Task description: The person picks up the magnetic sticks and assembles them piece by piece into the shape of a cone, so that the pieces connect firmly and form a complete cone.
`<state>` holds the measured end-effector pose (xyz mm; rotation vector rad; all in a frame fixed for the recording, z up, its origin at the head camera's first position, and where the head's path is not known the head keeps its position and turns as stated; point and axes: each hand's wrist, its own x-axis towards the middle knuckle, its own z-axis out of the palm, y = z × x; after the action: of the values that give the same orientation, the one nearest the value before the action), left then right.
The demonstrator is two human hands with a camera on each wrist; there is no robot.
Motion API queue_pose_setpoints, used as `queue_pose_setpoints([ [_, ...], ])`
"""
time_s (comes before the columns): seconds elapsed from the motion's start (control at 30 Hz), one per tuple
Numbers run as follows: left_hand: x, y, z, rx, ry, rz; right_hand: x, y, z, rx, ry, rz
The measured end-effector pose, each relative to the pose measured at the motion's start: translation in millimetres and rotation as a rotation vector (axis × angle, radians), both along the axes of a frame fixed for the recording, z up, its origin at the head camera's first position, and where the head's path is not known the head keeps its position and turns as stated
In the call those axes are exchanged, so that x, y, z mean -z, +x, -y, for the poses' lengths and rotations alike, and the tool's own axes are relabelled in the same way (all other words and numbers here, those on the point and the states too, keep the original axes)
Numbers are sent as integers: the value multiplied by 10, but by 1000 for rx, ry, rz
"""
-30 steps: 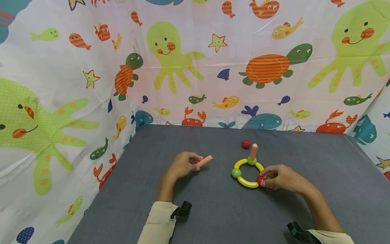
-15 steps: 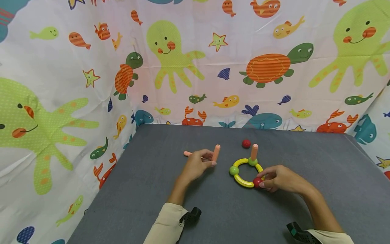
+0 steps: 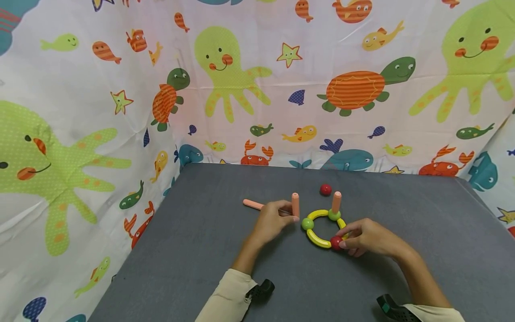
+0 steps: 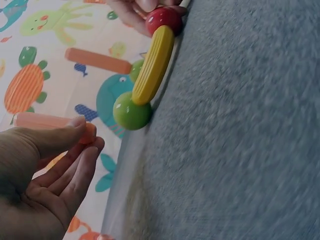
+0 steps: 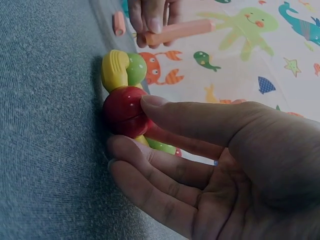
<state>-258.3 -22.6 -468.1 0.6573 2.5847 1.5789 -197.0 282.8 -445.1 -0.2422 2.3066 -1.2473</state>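
Note:
My left hand [image 3: 273, 219] pinches an orange stick [image 3: 295, 205] by its lower end and holds it upright, just left of the ring. The ring lies on the table, made of curved yellow pieces [image 3: 318, 239], two green balls [image 3: 307, 223] and a red ball [image 3: 336, 243]. A second orange stick [image 3: 336, 202] stands on the far green ball [image 3: 334, 215]. My right hand [image 3: 368, 237] grips the red ball between thumb and fingers, as the right wrist view shows. In the left wrist view the held stick [image 4: 50, 122] points away from the nearer green ball [image 4: 132, 111].
A loose red ball [image 3: 326, 189] lies behind the ring. Another orange stick [image 3: 253, 204] lies flat behind my left hand, partly hidden by it. The grey table [image 3: 209, 250] ends at a sea-animal curtain [image 3: 261, 89] at the back and left.
My left hand has moved right towards the ring and turned its stick upright, uncovering the lying stick. My right hand has turned and shifted the ring slightly to the left.

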Motion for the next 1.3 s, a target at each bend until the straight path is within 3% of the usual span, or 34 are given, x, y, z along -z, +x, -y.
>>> queue_pose_setpoints([
  [0.33, 43, 35, -139, 43, -1, 8, 7, 14, 72, 9, 0, 3],
  [1.07, 106, 69, -280, 28, 14, -49, 22, 30, 113, -54, -46, 4],
  [1.3, 118, 71, -282, 24, 11, -38, 6, 35, 121, -22, -34, -22],
])
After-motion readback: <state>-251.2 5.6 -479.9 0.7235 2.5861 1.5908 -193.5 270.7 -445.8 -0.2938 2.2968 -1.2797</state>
